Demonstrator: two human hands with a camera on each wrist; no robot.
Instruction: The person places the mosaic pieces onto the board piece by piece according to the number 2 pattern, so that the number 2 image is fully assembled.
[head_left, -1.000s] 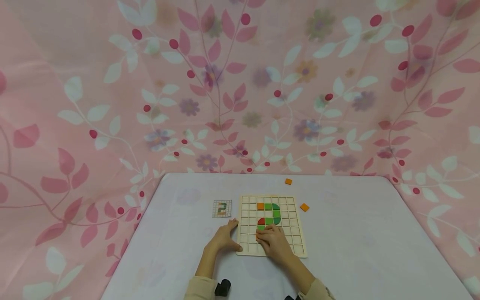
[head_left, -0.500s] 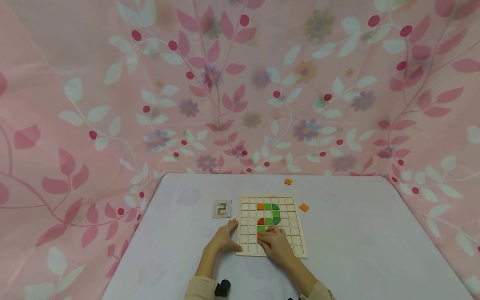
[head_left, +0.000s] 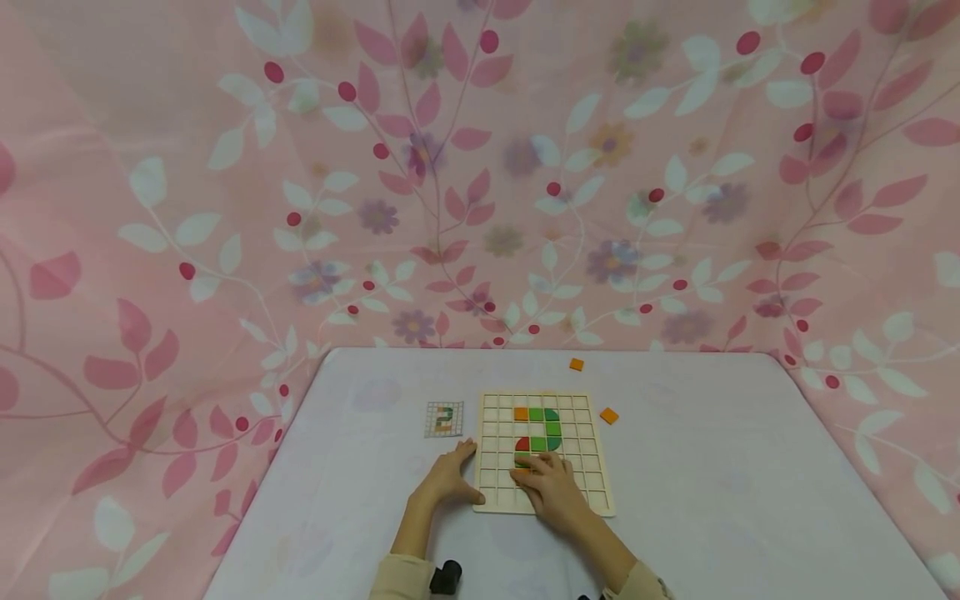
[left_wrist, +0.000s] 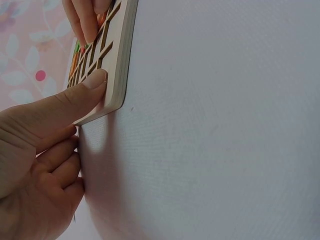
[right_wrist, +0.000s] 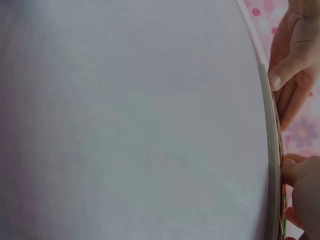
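A square wooden grid board (head_left: 497, 468) lies on the table, with green, red and orange tiles in its cells. My left hand (head_left: 446, 473) holds the board at its near left corner. In the left wrist view its thumb (left_wrist: 95, 79) rests on top of the frame, the other fingers beside and below the edge. My right hand (head_left: 553, 490) reaches over the board's lower middle. Its thumb and fingertips are at an orange tile (head_left: 522, 472) just below a green tile, and they partly hide both. A red quarter-round tile (head_left: 522, 443) sits above them.
Left of the board lies a small pattern card (head_left: 444, 419) with a coloured figure on a grid. Two loose orange tiles lie on the white table, one tile (head_left: 577, 364) behind the board and another tile (head_left: 609, 415) to its right. A flowered pink curtain (head_left: 480, 208) hangs behind.
The right fingertips have shifted slightly over the orange and green tiles, and the thumb and index finger now stand farther apart. The left hand and the board stay in place.
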